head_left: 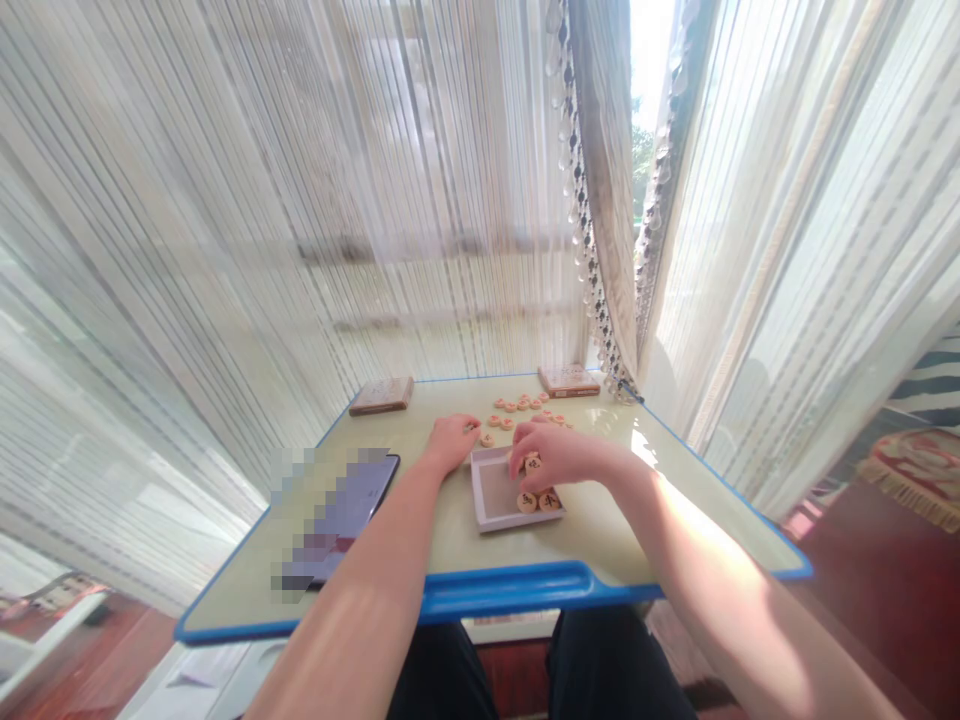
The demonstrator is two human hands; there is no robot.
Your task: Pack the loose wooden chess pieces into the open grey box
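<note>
A shallow white box point(486, 522) stands near the front of the table, with several round wooden Chinese chess pieces point(527, 502) along its right side. My right hand point(559, 455) reaches over the box with its fingers bent down at the pieces; the fingers partly hide what they grip. Just beyond the box's left corner, my left hand point(452, 440) rests by the tabletop, fingers curled round what looks like a small chess piece point(470, 428). One loose chess piece point(487, 440) lies just right of it. More chess pieces point(523, 402) are scattered behind the box.
The pale table point(600, 560) has a raised blue edge point(510, 590). On the left lies a tablet point(360, 510), partly blurred out. Two flat brown boxes point(382, 395) point(568, 381) sit at the far corners. String curtains point(450, 200) hang behind the table.
</note>
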